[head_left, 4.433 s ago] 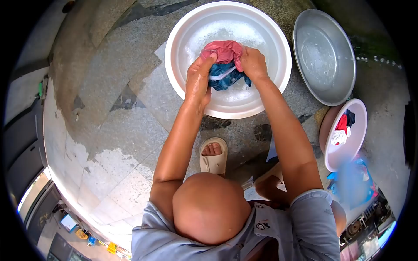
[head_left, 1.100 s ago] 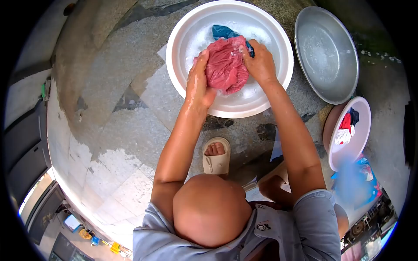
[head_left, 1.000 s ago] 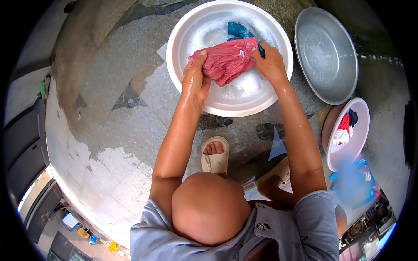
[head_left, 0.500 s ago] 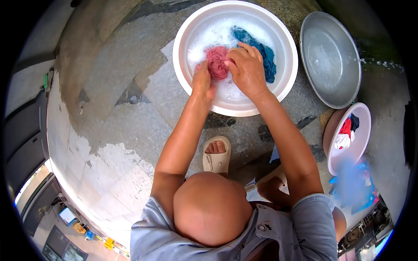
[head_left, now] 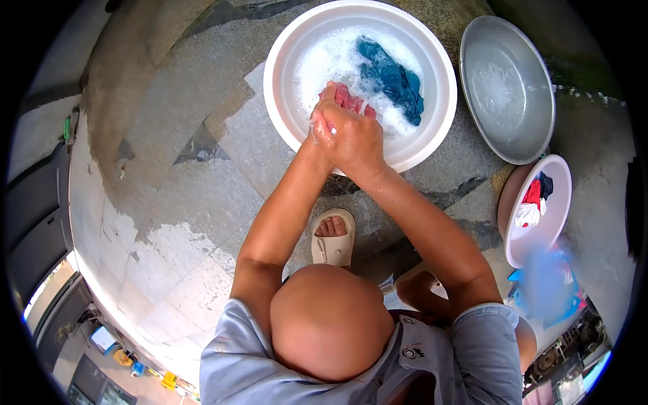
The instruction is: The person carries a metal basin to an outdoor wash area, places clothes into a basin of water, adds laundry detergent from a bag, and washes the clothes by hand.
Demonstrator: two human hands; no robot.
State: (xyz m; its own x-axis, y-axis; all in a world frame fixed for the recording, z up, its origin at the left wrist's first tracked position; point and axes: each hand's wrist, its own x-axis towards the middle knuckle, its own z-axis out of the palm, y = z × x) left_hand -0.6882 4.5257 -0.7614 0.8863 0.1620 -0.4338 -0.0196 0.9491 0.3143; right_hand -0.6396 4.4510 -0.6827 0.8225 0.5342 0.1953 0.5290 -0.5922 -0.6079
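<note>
Both of my hands are pressed together over the near left side of a white basin (head_left: 442, 64) of soapy water. Between them is bunched a wet pink cloth (head_left: 347, 98), its folds showing beyond the knuckles. My right hand (head_left: 358, 140) is closed on it and lies across my left hand (head_left: 322, 120). My left hand is mostly covered, with its fingers curled round the same cloth. A dark teal garment (head_left: 395, 79) floats among the suds in the right half of the basin, apart from both hands.
A grey metal basin (head_left: 506, 101) holding some water stands to the right. Below it a tilted pink basin (head_left: 550, 233) contains red, white and dark clothes (head_left: 532, 202). My sandalled foot (head_left: 333, 237) is on the stone paving (head_left: 202, 182), close to the white basin.
My right hand has moved left and down onto my left hand. The pink cloth, spread between the hands before, is now squeezed together and mostly covered.
</note>
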